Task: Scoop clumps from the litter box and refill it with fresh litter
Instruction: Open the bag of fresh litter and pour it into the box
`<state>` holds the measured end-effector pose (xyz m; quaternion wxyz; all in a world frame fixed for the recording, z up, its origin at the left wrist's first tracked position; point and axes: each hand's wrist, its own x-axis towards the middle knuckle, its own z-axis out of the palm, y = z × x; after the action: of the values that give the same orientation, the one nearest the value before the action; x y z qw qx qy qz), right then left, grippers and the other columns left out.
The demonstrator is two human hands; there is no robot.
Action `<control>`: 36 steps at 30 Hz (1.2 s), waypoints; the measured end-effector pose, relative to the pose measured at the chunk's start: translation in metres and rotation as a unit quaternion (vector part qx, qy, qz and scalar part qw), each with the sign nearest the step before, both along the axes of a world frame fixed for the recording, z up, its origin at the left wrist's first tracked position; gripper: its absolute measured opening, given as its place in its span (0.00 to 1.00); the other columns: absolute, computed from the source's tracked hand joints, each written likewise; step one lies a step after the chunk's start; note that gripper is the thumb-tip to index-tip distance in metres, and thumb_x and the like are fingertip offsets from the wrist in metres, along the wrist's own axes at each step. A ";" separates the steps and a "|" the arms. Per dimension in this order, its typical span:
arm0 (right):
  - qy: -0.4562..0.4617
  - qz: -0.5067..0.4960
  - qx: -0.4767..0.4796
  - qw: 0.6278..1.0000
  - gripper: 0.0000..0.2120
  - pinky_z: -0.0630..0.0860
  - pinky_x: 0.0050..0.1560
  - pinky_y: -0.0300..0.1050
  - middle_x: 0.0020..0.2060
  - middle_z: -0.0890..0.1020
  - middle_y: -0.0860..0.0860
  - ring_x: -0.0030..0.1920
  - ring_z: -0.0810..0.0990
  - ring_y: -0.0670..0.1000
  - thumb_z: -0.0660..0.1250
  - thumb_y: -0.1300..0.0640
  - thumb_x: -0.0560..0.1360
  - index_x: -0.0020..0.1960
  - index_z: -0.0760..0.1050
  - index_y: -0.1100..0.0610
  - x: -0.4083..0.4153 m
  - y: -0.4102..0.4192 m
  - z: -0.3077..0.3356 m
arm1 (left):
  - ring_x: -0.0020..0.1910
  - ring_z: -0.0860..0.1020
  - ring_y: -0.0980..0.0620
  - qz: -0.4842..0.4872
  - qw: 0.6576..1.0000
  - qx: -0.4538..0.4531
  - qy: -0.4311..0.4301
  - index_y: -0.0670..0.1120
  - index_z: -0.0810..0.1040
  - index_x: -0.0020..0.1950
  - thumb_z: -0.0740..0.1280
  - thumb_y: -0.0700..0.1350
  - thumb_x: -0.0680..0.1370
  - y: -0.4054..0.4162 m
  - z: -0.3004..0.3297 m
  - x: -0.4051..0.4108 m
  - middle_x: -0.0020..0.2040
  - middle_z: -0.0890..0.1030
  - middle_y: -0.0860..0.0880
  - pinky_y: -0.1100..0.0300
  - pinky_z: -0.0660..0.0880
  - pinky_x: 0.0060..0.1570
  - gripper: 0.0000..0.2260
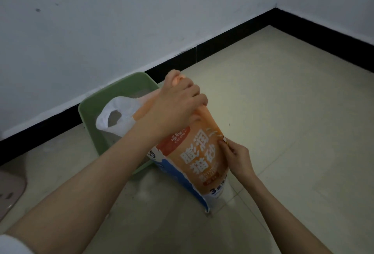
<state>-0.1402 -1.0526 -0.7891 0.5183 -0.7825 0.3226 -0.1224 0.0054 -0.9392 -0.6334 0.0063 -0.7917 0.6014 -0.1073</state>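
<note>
1. The litter bag (194, 152), orange with a blue and white base, stands on the tiled floor (283, 112), tilted, its lower corner touching the tiles. It sits just beside the green litter box (89, 112), which is set against the black skirting (222, 43) at the foot of the wall.

2. The left hand (178, 106) grips the top of the bag, fingers curled round the gathered neck.

3. The right hand (234, 154) rests on the bag's right edge lower down, fingers pinching the side seam.

4. A white plastic bag (113, 116) with a handle hole lies in the box, over grey litter. What it contains cannot be determined in this dim light; it is possibly the collected clumps.

5. Handling assessment: the litter bag appears full and is probably heavy, with a soft, pliable skin that deforms under grip. The glossy film is likely slippery. The contents would shift on tilting, moving the weight toward the mouth.

6. Recommended hold: one hand at the neck to control the opening, the other low on the side or under the base to carry the load. A pinch at the seam alone seems insufficient for lifting.

7. Stage judged: refill in preparation; no pouring is evident.

8. A pale object (10, 191) lies at the left frame edge, unidentified.
</note>
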 end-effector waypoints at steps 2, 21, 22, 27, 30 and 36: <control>0.002 0.002 -0.017 1.000 0.16 0.67 0.35 0.34 0.30 0.75 0.39 0.31 0.72 0.39 0.61 0.56 0.79 0.36 0.71 0.39 0.003 -0.001 0.001 | 0.58 0.74 0.48 -0.021 1.000 0.001 -0.005 0.53 0.78 0.52 0.66 0.56 0.75 0.003 -0.004 0.002 0.48 0.80 0.52 0.46 0.49 0.68 0.10; -0.076 -0.075 0.113 0.988 0.15 0.69 0.30 0.33 0.28 0.77 0.48 0.28 0.74 0.39 0.64 0.60 0.77 0.31 0.75 0.55 0.000 0.022 0.027 | 0.66 0.63 0.53 0.075 0.965 -0.074 0.241 0.53 0.79 0.54 0.61 0.54 0.77 0.018 -0.016 0.011 0.52 0.78 0.59 0.61 0.62 0.62 0.10; -0.075 -0.076 0.105 0.989 0.15 0.70 0.32 0.34 0.29 0.78 0.47 0.29 0.75 0.40 0.64 0.59 0.77 0.31 0.75 0.54 -0.003 0.026 0.031 | 0.65 0.64 0.53 0.069 0.963 -0.083 0.248 0.53 0.79 0.52 0.62 0.54 0.77 0.021 -0.015 0.010 0.50 0.77 0.60 0.57 0.64 0.64 0.10; -0.069 -0.077 0.051 0.993 0.14 0.72 0.33 0.36 0.30 0.80 0.49 0.30 0.77 0.43 0.64 0.58 0.77 0.32 0.77 0.55 -0.017 0.037 0.056 | 0.60 0.70 0.52 0.040 0.956 -0.135 0.258 0.55 0.80 0.47 0.60 0.59 0.75 0.034 -0.011 0.010 0.44 0.75 0.64 0.48 0.66 0.65 0.12; -0.073 -0.075 0.033 0.994 0.14 0.73 0.36 0.41 0.31 0.81 0.52 0.32 0.77 0.47 0.64 0.58 0.77 0.34 0.78 0.62 -0.022 0.039 0.081 | 0.51 0.73 0.57 -0.005 0.949 -0.199 0.244 0.50 0.81 0.47 0.63 0.52 0.77 0.035 0.003 0.009 0.45 0.80 0.57 0.55 0.59 0.69 0.09; -0.092 -0.095 0.021 0.991 0.15 0.78 0.45 0.55 0.38 0.82 0.63 0.40 0.80 0.62 0.64 0.57 0.77 0.41 0.79 0.69 -0.017 0.048 0.134 | 0.47 0.77 0.54 -0.015 0.925 -0.310 0.219 0.46 0.82 0.45 0.66 0.47 0.75 0.031 0.033 0.019 0.44 0.83 0.51 0.58 0.49 0.72 0.07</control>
<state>-0.1577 -1.0046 -0.6550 0.5478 -0.7227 0.3491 -0.2359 0.0242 -0.9080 -0.6005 -0.3724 -0.7487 0.5368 -0.1124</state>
